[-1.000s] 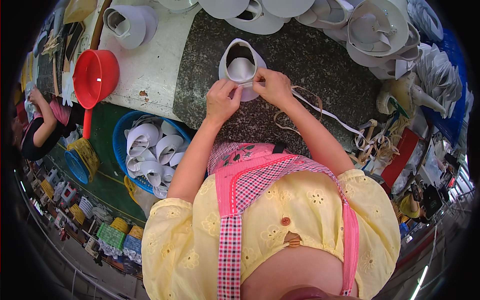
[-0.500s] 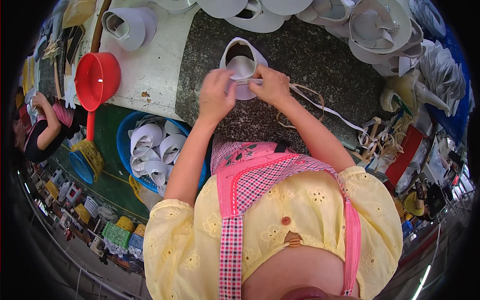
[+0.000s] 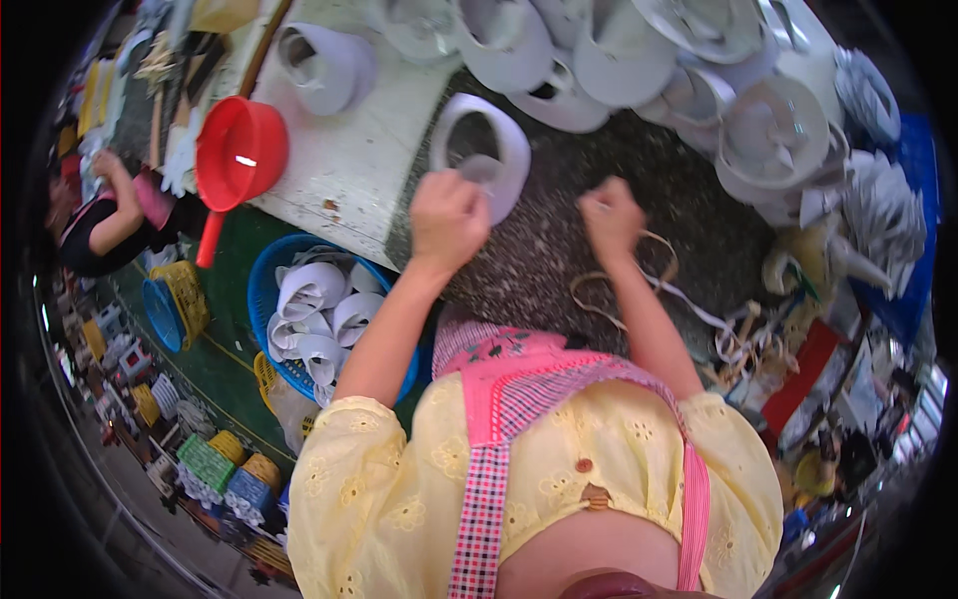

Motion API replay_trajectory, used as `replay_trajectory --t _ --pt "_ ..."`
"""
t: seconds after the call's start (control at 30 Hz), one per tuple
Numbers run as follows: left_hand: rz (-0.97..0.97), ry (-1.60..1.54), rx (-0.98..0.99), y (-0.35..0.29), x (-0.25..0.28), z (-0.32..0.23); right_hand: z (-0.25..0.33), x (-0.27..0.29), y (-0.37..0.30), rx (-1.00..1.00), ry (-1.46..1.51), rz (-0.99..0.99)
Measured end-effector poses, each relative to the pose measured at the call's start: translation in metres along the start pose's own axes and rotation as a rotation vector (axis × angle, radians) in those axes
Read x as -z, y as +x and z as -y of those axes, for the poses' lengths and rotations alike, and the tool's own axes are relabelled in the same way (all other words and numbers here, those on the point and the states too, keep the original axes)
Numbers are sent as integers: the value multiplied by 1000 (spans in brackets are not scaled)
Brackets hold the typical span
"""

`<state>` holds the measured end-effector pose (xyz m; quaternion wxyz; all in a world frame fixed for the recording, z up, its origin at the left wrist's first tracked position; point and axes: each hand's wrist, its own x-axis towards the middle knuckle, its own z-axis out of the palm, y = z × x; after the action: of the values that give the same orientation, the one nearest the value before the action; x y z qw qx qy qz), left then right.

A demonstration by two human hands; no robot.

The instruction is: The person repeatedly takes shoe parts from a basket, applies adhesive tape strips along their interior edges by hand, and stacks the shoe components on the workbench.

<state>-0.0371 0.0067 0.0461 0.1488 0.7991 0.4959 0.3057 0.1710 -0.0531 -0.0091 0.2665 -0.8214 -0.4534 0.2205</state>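
My left hand is closed on the lower edge of a white visor cap, which stands tilted over the dark speckled slab. Apart from the visor, to its right, my right hand is curled shut; a small pale bit shows at its fingers, too blurred to name. By that wrist a thin beige strap loops over the slab, and a white strap runs off toward the lower right.
More white visors lie along the far edge, with stacked ones at right. A red dipper rests at the left table edge. Below it, a blue basket holds white visor pieces. Another person works at far left.
My right hand has come off the visor and moved right. My left hand keeps the visor, now tilted and turned. The whole view has shifted and rotated somewhat.
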Motion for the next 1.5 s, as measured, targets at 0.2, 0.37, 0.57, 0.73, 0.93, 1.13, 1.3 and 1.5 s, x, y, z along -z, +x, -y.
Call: replay_trajectory --t 0.2,0.37,0.57,0.73,0.93,1.13,1.3,1.5 --pt "-270 388 66 67 90 165 -9 33 3 52 397 65" --pt "74 581 143 83 55 181 24 21 -1 54 526 274" --pt "431 -522 309 45 21 -2 65 26 0 -56 834 472" --pt "357 -864 536 11 -8 -39 57 33 -7 -83 923 520" --pt "214 -767 196 12 3 -49 52 53 -5 -55 884 836" --pt "165 -601 -327 22 22 -47 46 77 -1 -215 1127 1318" --pt "151 -561 -397 23 33 -51 54 81 -14 -242 1228 1085" --pt "56 -413 -537 15 39 -54 55 83 -32 -71 1043 720"
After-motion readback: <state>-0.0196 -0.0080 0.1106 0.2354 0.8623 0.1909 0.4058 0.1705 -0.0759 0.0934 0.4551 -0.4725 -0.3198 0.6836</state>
